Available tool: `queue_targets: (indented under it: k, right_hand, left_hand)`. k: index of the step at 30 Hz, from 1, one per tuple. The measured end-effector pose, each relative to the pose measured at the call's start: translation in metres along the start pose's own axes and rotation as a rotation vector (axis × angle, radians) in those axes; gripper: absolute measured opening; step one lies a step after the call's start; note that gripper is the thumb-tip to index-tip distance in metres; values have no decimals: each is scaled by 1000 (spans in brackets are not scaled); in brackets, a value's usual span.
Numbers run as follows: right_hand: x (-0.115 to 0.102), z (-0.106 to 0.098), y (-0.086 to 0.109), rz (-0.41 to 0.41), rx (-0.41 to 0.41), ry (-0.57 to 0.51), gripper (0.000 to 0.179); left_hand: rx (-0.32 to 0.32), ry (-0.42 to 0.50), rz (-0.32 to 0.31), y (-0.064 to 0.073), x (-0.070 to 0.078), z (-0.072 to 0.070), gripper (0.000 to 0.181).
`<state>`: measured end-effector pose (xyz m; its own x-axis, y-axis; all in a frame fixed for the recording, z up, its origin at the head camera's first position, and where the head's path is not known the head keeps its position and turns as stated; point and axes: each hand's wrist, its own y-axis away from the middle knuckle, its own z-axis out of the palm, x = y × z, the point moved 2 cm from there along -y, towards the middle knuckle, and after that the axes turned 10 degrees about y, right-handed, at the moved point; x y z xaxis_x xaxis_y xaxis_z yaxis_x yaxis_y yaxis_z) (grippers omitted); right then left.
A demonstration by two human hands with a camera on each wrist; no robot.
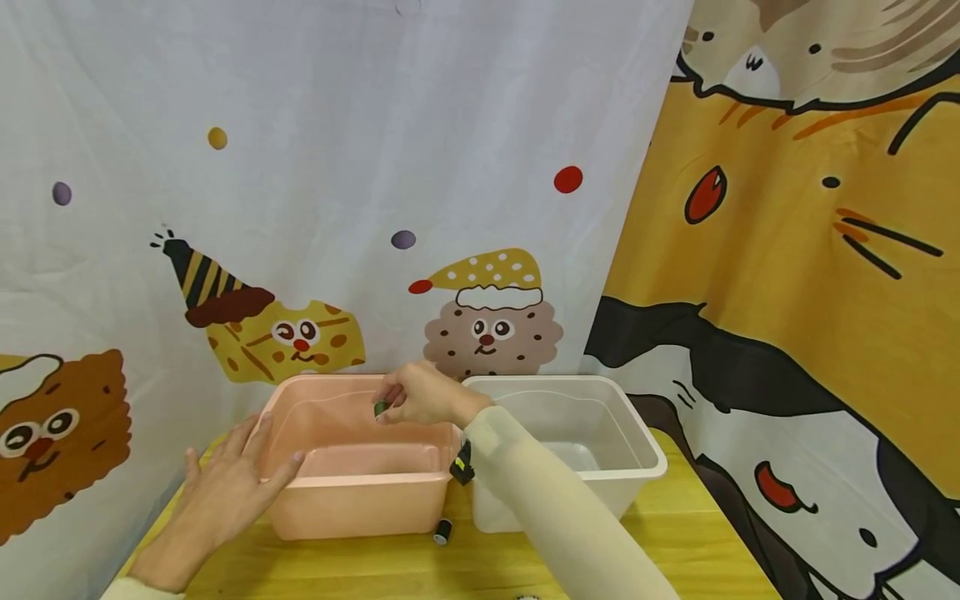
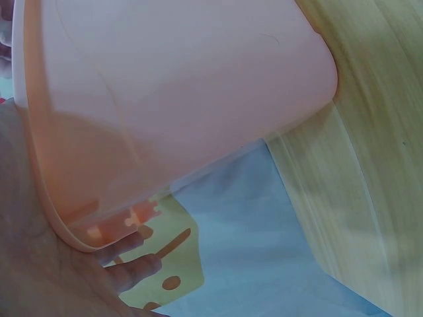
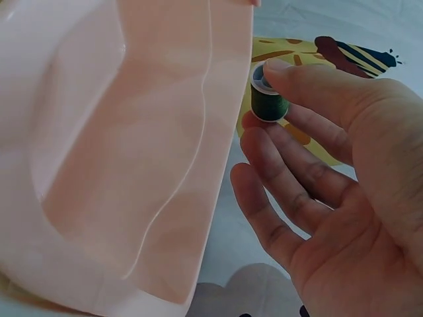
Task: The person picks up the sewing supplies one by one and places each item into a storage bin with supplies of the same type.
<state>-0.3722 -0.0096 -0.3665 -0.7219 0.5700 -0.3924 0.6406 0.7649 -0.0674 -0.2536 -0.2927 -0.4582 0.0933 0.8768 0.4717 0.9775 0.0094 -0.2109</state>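
A small spool of dark green thread [image 3: 269,104] is pinched between the thumb and fingers of my right hand [image 1: 423,395]. In the head view that hand is over the right part of the pink bin [image 1: 360,508], near its back rim. My left hand [image 1: 228,483] rests with spread fingers against the left rim of the pink bin, as the left wrist view also shows. A black thread spool [image 1: 442,532] lies on the table close to the pink bin's front right corner. No objects show on the visible floor of the pink bin.
A white bin [image 1: 637,475] stands right of the pink one, partly behind my right forearm. Both are on a yellow wood-grain table [image 1: 697,542]. A cartoon-print curtain [image 1: 322,167] hangs behind and along the right side. A small round object [image 1: 527,597] peeks in at the bottom edge.
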Motion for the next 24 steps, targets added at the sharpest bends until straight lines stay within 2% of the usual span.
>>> queue_targets:
  k: [6,17,24]
  right_hand:
    - [-1,3,-2,17,-34,-9,24]
    - [-1,7,-4,48,-40,114,20]
    - [-1,11,-6,28,-56,94,23]
  left_hand:
    - [-6,-3,-6,1,0,1,105]
    - [-3,0,-9,1,0,1,105]
    - [0,0,-10,1,-1,1,105]
